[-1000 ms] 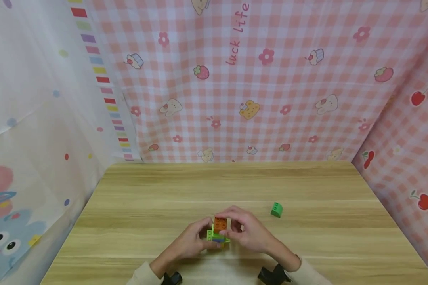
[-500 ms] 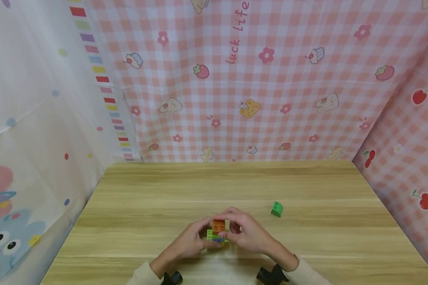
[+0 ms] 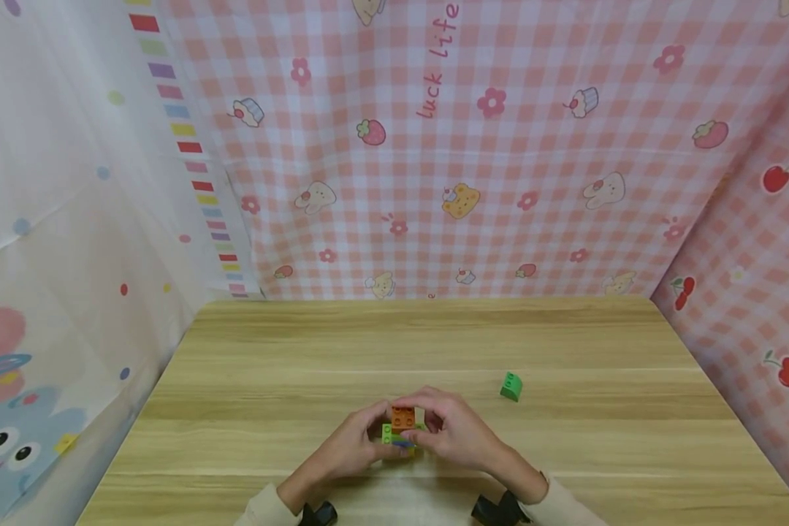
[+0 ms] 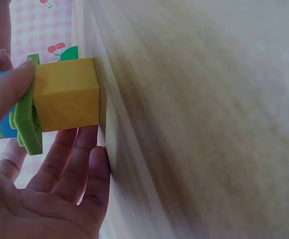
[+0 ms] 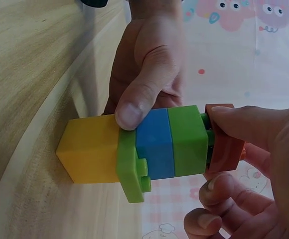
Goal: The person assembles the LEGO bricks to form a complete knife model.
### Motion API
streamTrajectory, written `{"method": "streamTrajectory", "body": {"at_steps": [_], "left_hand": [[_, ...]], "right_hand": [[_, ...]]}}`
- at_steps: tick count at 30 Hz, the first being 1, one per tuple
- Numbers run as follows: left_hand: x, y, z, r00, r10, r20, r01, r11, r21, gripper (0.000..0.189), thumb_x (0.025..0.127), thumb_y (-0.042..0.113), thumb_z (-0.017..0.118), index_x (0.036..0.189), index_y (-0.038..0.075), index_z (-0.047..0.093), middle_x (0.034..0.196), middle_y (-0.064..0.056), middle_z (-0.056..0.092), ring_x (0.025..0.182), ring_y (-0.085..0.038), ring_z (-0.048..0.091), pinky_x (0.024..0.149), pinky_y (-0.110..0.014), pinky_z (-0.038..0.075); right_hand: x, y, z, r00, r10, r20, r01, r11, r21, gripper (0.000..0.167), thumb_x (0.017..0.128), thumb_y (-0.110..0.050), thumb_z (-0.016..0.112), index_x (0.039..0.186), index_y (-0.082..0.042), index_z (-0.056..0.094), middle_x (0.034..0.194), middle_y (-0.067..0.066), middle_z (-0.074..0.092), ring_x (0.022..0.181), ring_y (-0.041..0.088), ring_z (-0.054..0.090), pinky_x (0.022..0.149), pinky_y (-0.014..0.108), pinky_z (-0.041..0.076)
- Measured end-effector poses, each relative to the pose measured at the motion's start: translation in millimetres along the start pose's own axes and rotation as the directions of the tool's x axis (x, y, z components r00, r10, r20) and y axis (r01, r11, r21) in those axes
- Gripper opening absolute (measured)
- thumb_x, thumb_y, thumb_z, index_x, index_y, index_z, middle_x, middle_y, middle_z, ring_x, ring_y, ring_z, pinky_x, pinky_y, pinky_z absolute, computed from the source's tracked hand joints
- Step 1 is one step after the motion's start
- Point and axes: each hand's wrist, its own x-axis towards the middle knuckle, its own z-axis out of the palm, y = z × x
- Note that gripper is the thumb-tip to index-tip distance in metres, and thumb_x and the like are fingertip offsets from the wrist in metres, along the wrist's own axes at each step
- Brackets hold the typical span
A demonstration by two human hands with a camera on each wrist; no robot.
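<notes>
A stack of toy building bricks stands on the table between both hands. From the bottom, the right wrist view shows a yellow block (image 5: 92, 152), a wider light green plate (image 5: 128, 174), a blue brick (image 5: 155, 144) and a green brick (image 5: 188, 142). An orange brick (image 3: 404, 417) tops it, with some of the green studs still showing in a narrow gap below. My left hand (image 3: 351, 442) grips the stack low, thumb at the plate and blue brick. My right hand (image 3: 460, 436) pinches the orange brick between thumb and fingers.
A loose green curved brick (image 3: 511, 386) lies on the wooden table (image 3: 289, 351), right of and beyond the hands. Checked cloth (image 3: 526, 161) hangs behind the table's far edge. Black wrist devices (image 3: 500, 509) show near both sleeves.
The orange brick has shifted slightly left over the stack, and my right hand has come down a little with it. My left hand stays almost still around the stack.
</notes>
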Motion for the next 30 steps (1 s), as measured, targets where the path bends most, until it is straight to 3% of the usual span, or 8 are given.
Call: {"method": "streamTrajectory", "body": {"at_steps": [10,30], "left_hand": [[-0.4,1.2,-0.7,1.000,0.003,0.003,-0.003,1.000,0.018,0.028,0.085,0.026,0.080,0.097,0.025,0.055,0.102,0.008,0.063,0.090,-0.011,0.057,0.079,-0.027,0.047],[0.1,0.2,0.3,1.000,-0.011,0.005,0.011,0.999,-0.033,0.027,0.085,0.024,0.080,0.096,0.022,0.056,0.107,0.007,0.065,0.095,-0.013,0.061,0.083,-0.028,0.048]], "right_hand": [[-1.5,-1.0,2.3,1.000,-0.009,-0.018,0.008,1.000,-0.030,0.038,0.088,-0.016,0.076,0.124,-0.008,0.067,0.106,-0.003,0.065,0.062,-0.003,0.043,0.053,0.018,0.042],[-0.5,1.2,0.3,0.999,-0.041,0.015,0.042,0.996,-0.081,0.038,0.090,-0.020,0.074,0.126,-0.010,0.066,0.101,-0.002,0.063,0.062,-0.002,0.043,0.053,0.018,0.043]]}}
